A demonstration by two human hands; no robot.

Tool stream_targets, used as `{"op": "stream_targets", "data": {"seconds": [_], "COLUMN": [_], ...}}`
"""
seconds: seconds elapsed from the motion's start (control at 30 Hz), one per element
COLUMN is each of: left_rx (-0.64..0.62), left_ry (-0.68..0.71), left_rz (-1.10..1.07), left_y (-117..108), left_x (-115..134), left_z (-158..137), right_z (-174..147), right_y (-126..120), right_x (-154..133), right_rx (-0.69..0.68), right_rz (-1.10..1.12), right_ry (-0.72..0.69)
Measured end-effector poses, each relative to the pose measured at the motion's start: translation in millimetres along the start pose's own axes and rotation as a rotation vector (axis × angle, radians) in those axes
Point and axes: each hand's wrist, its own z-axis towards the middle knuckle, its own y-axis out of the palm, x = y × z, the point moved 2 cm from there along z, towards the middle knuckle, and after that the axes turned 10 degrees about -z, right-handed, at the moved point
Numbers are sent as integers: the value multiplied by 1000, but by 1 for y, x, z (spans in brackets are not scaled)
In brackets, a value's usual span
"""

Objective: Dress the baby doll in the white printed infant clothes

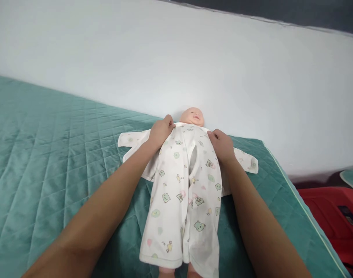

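A baby doll (192, 116) lies on its back, head toward the wall. White baby pants (170, 185) with green and pink animal prints are spread over its front, their waistband up at the doll's neck. Beneath them a white printed baby top (136, 138) shows, its sleeves stretched out to both sides. My left hand (161, 131) pinches the waistband's left corner beside the doll's head. At the right corner, my right hand (221, 144) grips the same waistband with its fingers curled in. The doll's lower legs stick out below the pant legs; its torso is hidden.
A green quilted cover (63, 154) lies under the doll, and its edge runs down on the right. Behind rises a white wall (121, 58) with a dark strip on top. A red plastic object (330, 216) stands beyond the right edge.
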Motion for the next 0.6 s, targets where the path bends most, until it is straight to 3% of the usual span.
{"op": "stream_targets", "data": {"seconds": [0.13,0.23,0.37,0.6], "left_rx": [25,-9,-82,-173], "left_ry": [-17,53,176,216], "left_rz": [-106,-106,54,271], "left_y": [0,0,1,0], "left_x": [1,2,6,5], "left_z": [-5,-10,-14,-18], "right_z": [-4,-7,-11,-14], "right_y": [4,5,3,-5], "right_x": [0,-1,-3,-7], "right_rx": [27,45,19,-137], "right_rz": [22,81,144,170], "right_ry": [66,70,-38,-165]}}
